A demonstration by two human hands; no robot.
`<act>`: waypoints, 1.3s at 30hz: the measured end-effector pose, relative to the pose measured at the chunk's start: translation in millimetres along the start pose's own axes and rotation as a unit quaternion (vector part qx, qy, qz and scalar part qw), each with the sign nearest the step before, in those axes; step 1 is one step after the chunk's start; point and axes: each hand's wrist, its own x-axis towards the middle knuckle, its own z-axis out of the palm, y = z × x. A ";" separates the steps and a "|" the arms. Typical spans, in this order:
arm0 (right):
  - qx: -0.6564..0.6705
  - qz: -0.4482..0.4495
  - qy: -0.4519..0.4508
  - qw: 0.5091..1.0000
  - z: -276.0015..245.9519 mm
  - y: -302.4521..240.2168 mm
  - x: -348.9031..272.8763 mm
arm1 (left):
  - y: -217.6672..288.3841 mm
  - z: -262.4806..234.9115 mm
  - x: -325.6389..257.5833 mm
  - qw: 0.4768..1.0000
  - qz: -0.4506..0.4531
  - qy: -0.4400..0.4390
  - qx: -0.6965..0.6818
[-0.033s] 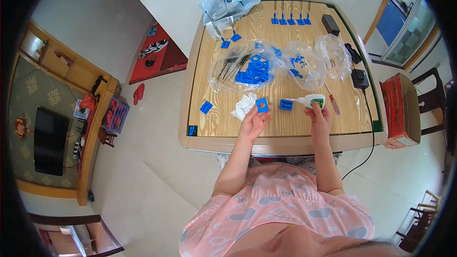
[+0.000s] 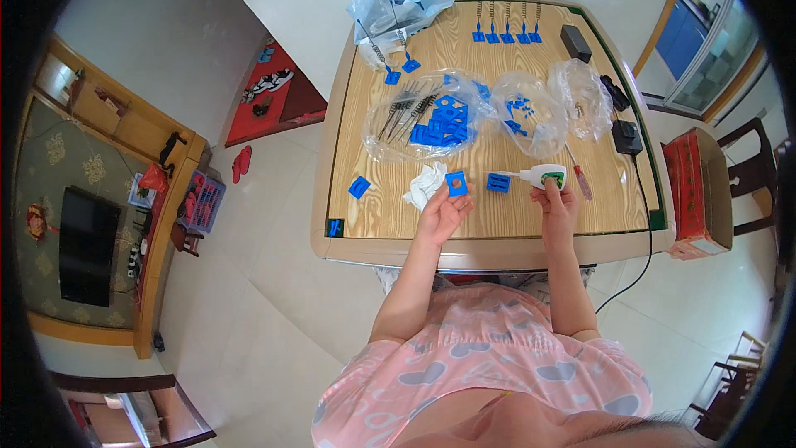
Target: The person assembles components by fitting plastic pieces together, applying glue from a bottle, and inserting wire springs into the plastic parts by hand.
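Note:
My left hand point(image 2: 446, 217) pinches a blue square plastic piece with a round hole point(image 2: 457, 184) at its lower edge. In my right hand point(image 2: 559, 203) is a white squeeze bottle point(image 2: 536, 175) with a green label, lying sideways with its thin nozzle pointing left. The nozzle tip is close to a blue slotted block point(image 2: 497, 182) on the table; whether they touch I cannot tell. Crumpled white tissue point(image 2: 426, 184) lies just left of the held square. Farther left rests another blue plastic piece point(image 2: 359, 187). A red-handled screwdriver point(image 2: 584, 183) lies right of the bottle.
Beyond my hands on the wooden table point(image 2: 381, 216) lie a clear bag of springs and blue parts point(image 2: 444, 120) and two clear bags of small parts point(image 2: 531, 116). Several spring-stemmed pieces point(image 2: 507, 36) stand at the back. A black adapter point(image 2: 627, 137) trails its cable over the right edge.

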 end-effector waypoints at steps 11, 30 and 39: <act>0.003 -0.020 0.004 1.000 2.3 -10.8 -4.5 | 1.2 3.0 -1.1 1.000 -0.002 -0.016 -0.013; -0.012 -0.021 0.031 0.999 -6.4 -11.3 -3.0 | -0.2 6.2 -1.6 1.000 0.009 0.021 0.006; 0.010 -0.021 0.036 0.999 -9.8 -13.3 -3.7 | 0.4 4.2 -1.3 1.000 0.010 0.021 0.000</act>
